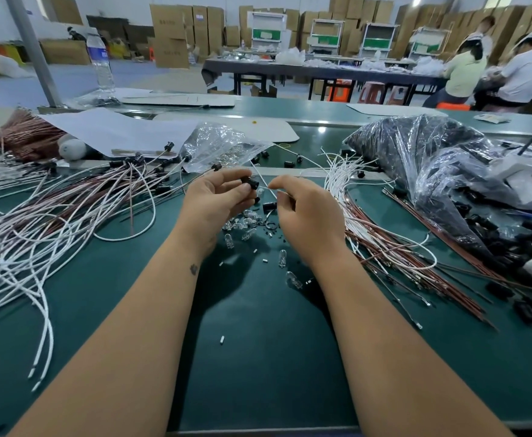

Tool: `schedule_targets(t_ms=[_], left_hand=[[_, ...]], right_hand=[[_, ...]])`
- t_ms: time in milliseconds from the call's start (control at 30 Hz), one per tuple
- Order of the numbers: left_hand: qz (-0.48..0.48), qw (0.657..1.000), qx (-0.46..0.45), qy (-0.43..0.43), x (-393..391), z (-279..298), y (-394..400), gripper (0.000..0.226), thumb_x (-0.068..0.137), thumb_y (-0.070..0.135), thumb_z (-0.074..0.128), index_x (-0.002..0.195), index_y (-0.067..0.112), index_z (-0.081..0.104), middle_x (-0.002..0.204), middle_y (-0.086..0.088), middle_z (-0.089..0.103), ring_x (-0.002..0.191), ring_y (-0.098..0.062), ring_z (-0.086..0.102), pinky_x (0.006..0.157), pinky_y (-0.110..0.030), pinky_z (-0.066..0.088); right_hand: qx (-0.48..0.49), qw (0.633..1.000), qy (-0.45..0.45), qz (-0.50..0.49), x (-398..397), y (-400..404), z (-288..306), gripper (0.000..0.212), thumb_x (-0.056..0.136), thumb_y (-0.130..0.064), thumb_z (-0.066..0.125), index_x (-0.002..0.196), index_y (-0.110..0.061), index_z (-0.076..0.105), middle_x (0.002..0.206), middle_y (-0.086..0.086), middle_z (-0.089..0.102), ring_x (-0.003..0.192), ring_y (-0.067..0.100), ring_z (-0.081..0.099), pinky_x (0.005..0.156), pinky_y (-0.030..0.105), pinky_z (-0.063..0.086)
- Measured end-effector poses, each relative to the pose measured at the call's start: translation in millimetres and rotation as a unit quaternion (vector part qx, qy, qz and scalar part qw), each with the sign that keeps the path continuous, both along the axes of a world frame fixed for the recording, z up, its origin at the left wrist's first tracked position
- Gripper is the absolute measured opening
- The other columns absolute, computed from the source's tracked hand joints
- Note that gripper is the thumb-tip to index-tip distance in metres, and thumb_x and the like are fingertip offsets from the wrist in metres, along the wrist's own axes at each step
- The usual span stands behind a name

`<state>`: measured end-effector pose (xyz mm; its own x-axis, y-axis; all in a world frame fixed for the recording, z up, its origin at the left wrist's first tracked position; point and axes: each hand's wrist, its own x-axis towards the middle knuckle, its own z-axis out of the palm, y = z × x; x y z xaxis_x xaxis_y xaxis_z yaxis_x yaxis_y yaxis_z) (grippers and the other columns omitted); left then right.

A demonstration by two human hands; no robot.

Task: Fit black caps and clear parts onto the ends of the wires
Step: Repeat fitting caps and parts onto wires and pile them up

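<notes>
My left hand [217,197] pinches a black cap [251,182] between thumb and fingertips above the green table. My right hand [305,212] pinches a thin white wire [262,179] close beside that cap; the wire runs away toward the back. Below my hands lie several clear bulb-like parts [242,223] and a loose black cap [270,205]. Two more clear parts [282,258] lie nearer to me. Whether the wire end is inside the held cap is hidden by my fingers.
A heap of capped white and brown wires [69,203] covers the left. Uncapped wires [372,228] fan out at the right. A plastic bag of black caps [431,159] sits far right, a clear bag [220,146] behind my hands. Other people sit at a far table.
</notes>
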<state>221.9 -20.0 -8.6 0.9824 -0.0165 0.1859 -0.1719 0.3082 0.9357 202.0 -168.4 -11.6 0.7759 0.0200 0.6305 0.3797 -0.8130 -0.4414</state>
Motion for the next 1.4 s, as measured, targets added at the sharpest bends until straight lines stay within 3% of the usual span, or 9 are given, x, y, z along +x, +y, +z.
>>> schedule_targets(t_ms=[233, 367, 567, 833, 933, 1033, 1200, 1300, 1400], left_hand=[[-0.008, 0.999, 0.030, 0.010, -0.7, -0.9, 0.7, 0.012, 0.089, -0.002, 0.061, 0.094, 0.007, 0.067, 0.069, -0.003, 0.072, 0.064, -0.011, 0.068, 0.064, -0.020, 0.057], [0.045, 0.993, 0.111, -0.012, 1.4, -4.4, 1.3, 0.002, 0.087, 0.012, 0.069, 0.088, 0.013, 0.070, 0.062, 0.007, 0.066, 0.053, -0.004, 0.056, 0.050, -0.015, 0.046], [0.039, 0.991, 0.121, -0.029, 1.1, -5.3, -1.0, 0.007, 0.086, 0.007, 0.068, 0.090, 0.013, 0.069, 0.066, 0.002, 0.068, 0.057, -0.006, 0.059, 0.055, -0.016, 0.050], [0.060, 0.991, 0.114, -0.030, 2.2, -6.8, -5.3, 0.018, 0.084, 0.019, 0.072, 0.075, 0.006, 0.064, 0.055, 0.001, 0.064, 0.048, -0.008, 0.053, 0.048, -0.016, 0.045], [0.075, 0.987, 0.140, -0.037, 2.5, -6.9, -2.6, 0.026, 0.084, 0.025, 0.073, 0.066, 0.009, 0.063, 0.049, 0.003, 0.061, 0.042, -0.006, 0.048, 0.044, -0.014, 0.040], [0.076, 0.981, 0.171, -0.047, 0.9, -6.5, -2.0, 0.032, 0.084, 0.031, 0.072, 0.061, 0.011, 0.062, 0.049, 0.000, 0.060, 0.040, -0.007, 0.044, 0.043, -0.016, 0.037], [0.290, 0.908, 0.295, -0.062, 5.1, -4.8, 18.8, 0.042, 0.090, 0.044, 0.060, 0.062, 0.014, 0.051, 0.056, 0.003, 0.050, 0.047, -0.008, 0.043, 0.050, -0.024, 0.033], [0.431, 0.844, 0.318, -0.022, 8.7, -3.8, 37.0, 0.037, 0.095, 0.043, 0.054, 0.074, 0.012, 0.054, 0.069, -0.001, 0.054, 0.064, -0.022, 0.046, 0.058, -0.028, 0.024], [0.467, 0.801, 0.375, -0.005, 8.2, -4.6, 42.2, 0.030, 0.096, 0.040, 0.051, 0.083, 0.013, 0.058, 0.082, -0.006, 0.059, 0.081, -0.029, 0.050, 0.071, -0.034, 0.030]], right_hand=[[-0.003, 1.000, -0.013, -0.006, -0.4, -1.1, 1.7, 0.025, 0.092, -0.011, 0.052, 0.105, -0.022, 0.070, 0.097, -0.001, 0.070, 0.086, 0.021, 0.062, 0.069, 0.035, 0.050], [-0.003, 0.999, -0.039, -0.005, -1.6, -3.0, 4.3, 0.022, 0.093, -0.011, 0.053, 0.103, -0.020, 0.071, 0.092, 0.001, 0.069, 0.081, 0.022, 0.061, 0.065, 0.035, 0.050], [-0.012, 1.000, -0.002, 0.025, -3.0, 1.8, 2.7, 0.024, 0.093, -0.012, 0.053, 0.107, -0.022, 0.069, 0.101, -0.001, 0.069, 0.091, 0.022, 0.062, 0.069, 0.035, 0.049], [0.075, 0.993, 0.016, 0.091, 1.6, 5.9, -2.6, 0.025, 0.087, -0.003, 0.062, 0.110, -0.012, 0.057, 0.081, -0.002, 0.063, 0.069, 0.011, 0.053, 0.063, 0.026, 0.040], [0.068, 0.993, 0.007, 0.093, 2.5, 8.7, -2.7, 0.022, 0.086, -0.008, 0.064, 0.108, -0.011, 0.064, 0.089, -0.001, 0.063, 0.081, 0.010, 0.052, 0.070, 0.018, 0.036], [0.023, 0.996, -0.007, 0.084, 3.6, 9.7, -1.5, 0.018, 0.088, -0.015, 0.066, 0.105, -0.012, 0.069, 0.100, 0.002, 0.069, 0.097, 0.020, 0.055, 0.086, 0.029, 0.040], [-0.021, 0.994, -0.021, -0.101, 7.5, -2.7, 0.0, 0.011, 0.092, -0.021, 0.060, 0.103, -0.023, 0.063, 0.095, -0.009, 0.065, 0.087, 0.012, 0.051, 0.077, 0.028, 0.015], [-0.019, 0.983, -0.025, -0.182, 8.3, -11.8, 0.8, 0.011, 0.094, -0.023, 0.057, 0.104, -0.026, 0.061, 0.099, -0.010, 0.064, 0.099, 0.015, 0.053, 0.091, 0.033, 0.016], [-0.040, 0.982, -0.021, -0.186, 8.3, -10.2, -0.2, 0.010, 0.095, -0.023, 0.056, 0.104, -0.024, 0.059, 0.097, -0.010, 0.063, 0.099, 0.016, 0.054, 0.095, 0.034, 0.013]])
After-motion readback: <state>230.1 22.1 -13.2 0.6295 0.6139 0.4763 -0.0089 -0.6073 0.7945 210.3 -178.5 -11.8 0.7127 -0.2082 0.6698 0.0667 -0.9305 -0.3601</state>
